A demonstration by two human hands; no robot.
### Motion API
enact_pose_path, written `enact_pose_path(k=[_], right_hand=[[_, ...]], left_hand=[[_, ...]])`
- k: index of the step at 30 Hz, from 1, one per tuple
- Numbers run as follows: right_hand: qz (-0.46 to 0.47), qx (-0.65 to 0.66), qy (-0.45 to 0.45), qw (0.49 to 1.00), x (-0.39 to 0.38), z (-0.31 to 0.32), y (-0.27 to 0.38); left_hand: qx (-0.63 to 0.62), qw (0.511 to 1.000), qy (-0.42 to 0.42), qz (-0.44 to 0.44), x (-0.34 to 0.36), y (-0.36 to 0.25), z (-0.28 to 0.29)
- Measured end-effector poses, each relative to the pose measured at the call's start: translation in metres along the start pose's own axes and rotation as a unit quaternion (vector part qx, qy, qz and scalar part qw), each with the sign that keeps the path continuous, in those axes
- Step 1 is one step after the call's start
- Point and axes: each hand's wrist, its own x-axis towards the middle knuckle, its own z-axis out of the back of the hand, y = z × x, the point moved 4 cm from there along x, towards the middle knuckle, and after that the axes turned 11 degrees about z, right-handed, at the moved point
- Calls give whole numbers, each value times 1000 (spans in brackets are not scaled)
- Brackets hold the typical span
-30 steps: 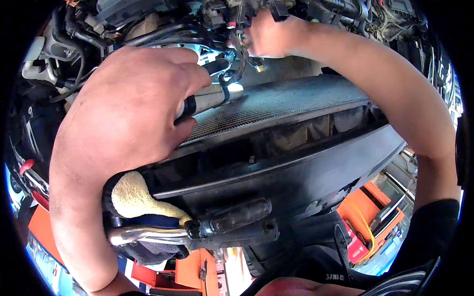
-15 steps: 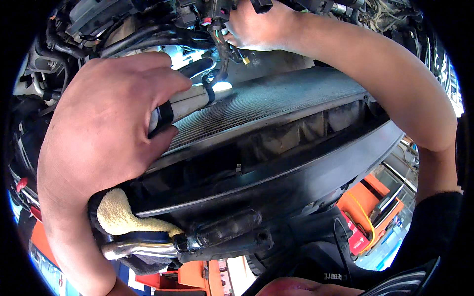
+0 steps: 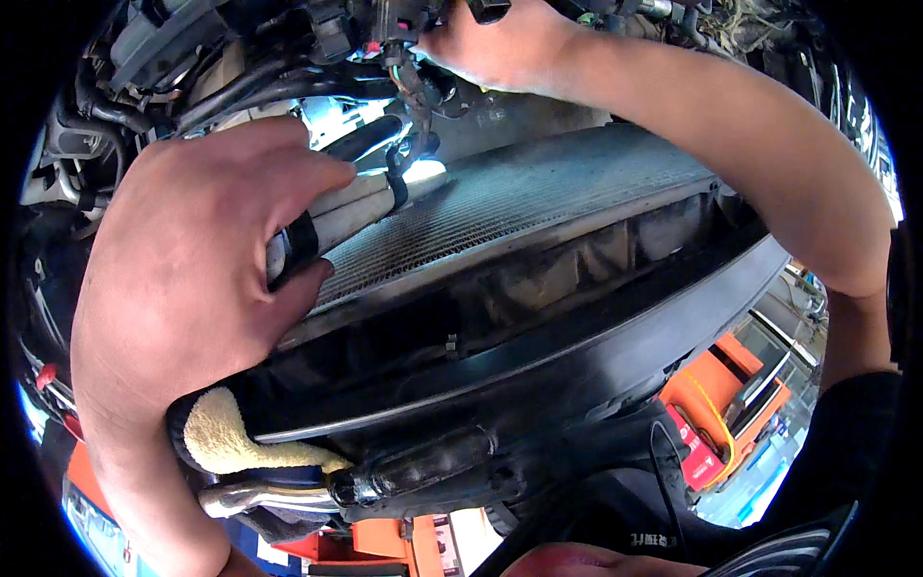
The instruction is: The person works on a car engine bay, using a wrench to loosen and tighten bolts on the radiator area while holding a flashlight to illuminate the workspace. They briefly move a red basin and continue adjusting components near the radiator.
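My left hand curls around a pale tube with black bands, which lies across the finned radiator and has a bright patch at its far end. My right hand reaches in at the top, its curled fingertips mostly hidden among black connectors and a wiring harness with coloured wires; what it grips is unclear. Below my left hand, a yellow cloth lies on the front edge beside chrome-and-black tool handles.
Black hoses fill the engine bay at upper left. A dark bumper panel spans the front. Orange drawers or trays show underneath, and another orange tray with a yellow cord stands at lower right.
Both hands have shifted leftward in the picture, my left one also slightly lower and my right slightly higher. The engine bay shifts with them; my left hand stays around the tube.
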Motion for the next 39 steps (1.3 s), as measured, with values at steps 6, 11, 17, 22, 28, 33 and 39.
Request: enact_pose_path(k=[6, 11, 17, 22, 28, 33, 39], right_hand=[[-45, 80, -2, 996, -7, 21, 1], [-36, 65, 20, 997, -21, 30, 3], [-33, 58, 0, 998, -13, 22, 12], [-36, 57, -24, 997, -5, 13, 14], [-48, 53, -32, 997, 0, 1, 8], [-88, 127, -22, 988, 8, -6, 0], [-27, 0, -62, 998, 5, -13, 7]], left_hand=[[-1, 1000, -6, 8, -2, 0, 0], [-4, 1000, -22, -17, 0, 0, -3], [9, 1000, -19, -4, -2, 1, -3], [17, 1000, -12, 6, -4, 2, -2], [12, 1000, -15, 2, -1, 0, -2], [5, 1000, -12, 3, -2, 1, -1], [13, 1000, -21, -9, -1, -3, 1]])
